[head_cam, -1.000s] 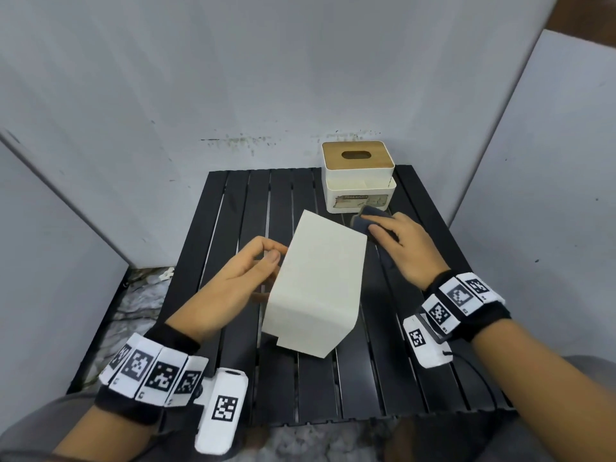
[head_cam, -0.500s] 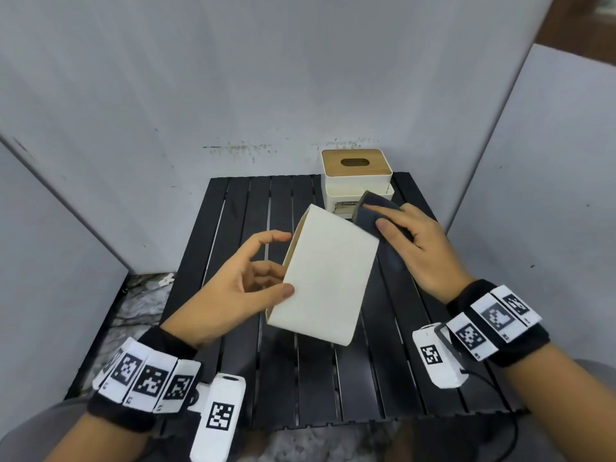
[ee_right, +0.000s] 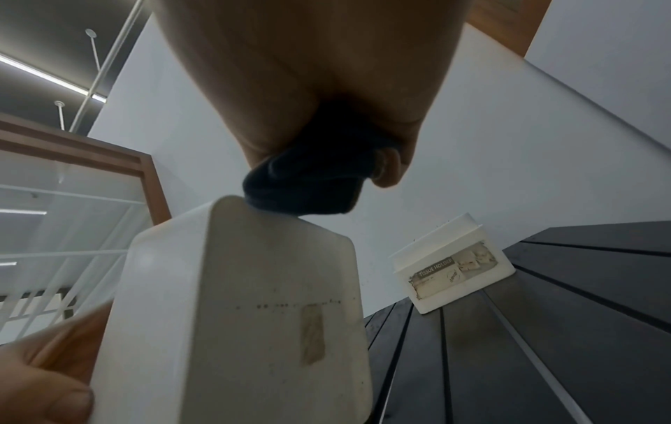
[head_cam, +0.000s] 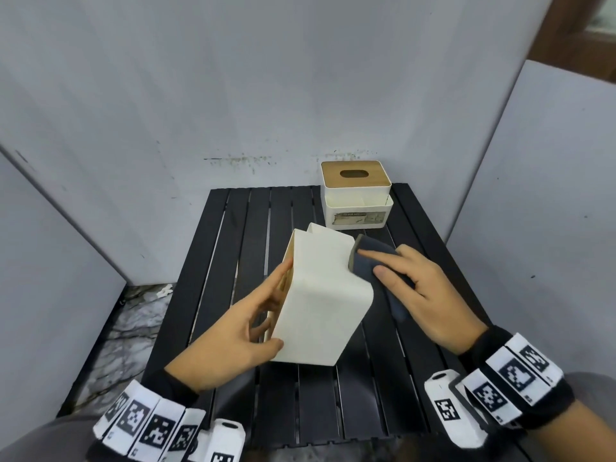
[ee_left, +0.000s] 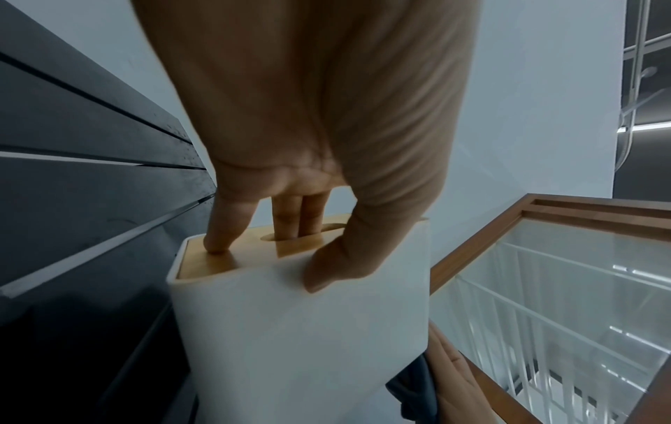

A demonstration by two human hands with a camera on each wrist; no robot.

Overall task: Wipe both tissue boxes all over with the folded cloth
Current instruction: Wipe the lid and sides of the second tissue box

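Note:
My left hand [head_cam: 263,308] grips a white tissue box [head_cam: 320,295] tipped on end above the black slatted table [head_cam: 383,395]. Its wooden lid [ee_left: 214,264] faces left. In the left wrist view my thumb lies on the box's [ee_left: 298,330] white side, two fingers reach into the lid slot and one presses the lid. My right hand [head_cam: 410,288] holds the dark blue folded cloth [head_cam: 370,258] against the box's upper right side. The right wrist view shows the cloth [ee_right: 301,189] bunched in my hand, touching the box's [ee_right: 236,301] top corner. The second tissue box [head_cam: 355,195], white with a wooden lid, stands at the table's back right.
Grey panels [head_cam: 233,95] close in the table at the back and on both sides. Marbled floor [head_cam: 140,311] shows past the table's left edge. The second box [ee_right: 457,269] carries a worn label on its front.
My left hand has taken hold of the near box and turned it, so the wooden lid now faces left. My right hand has brought the cloth up against the box's right side.

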